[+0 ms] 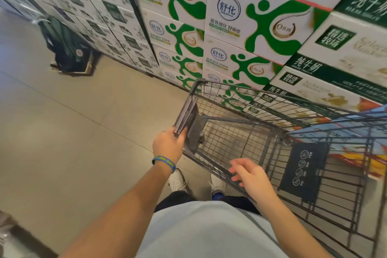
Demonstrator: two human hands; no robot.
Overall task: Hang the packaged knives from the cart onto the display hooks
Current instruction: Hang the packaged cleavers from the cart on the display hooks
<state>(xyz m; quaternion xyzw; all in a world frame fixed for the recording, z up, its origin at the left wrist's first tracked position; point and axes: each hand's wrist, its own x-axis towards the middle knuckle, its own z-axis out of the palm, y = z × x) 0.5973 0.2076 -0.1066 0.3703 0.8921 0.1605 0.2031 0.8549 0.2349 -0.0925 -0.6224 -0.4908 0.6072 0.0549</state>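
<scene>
1. Both hands work at the grey wire shopping cart: the left hand, with a blue printed wristband, is clenched around the lower end of a flat dark stack of packaged knives, held at the cart's near-left rim. The right hand rests loosely on the cart's near rail, fingers half curled, grasping nothing firmly.
2. No display hooks are in view; beyond the cart stand only white-and-green stacked milk cartons. My judgement is that the person has to turn away from the cart, and a blind turn could knock the packs against its rim.
3. Only one end of the stack is pinched, so the packs could fan out and slide into the cart or onto the beige tiled floor left of it.
4. A grey cloth-like piece hangs over the cart's rim beside the packs; it could snag them as they lift.
5. With so light a hold, the cart might roll.
</scene>
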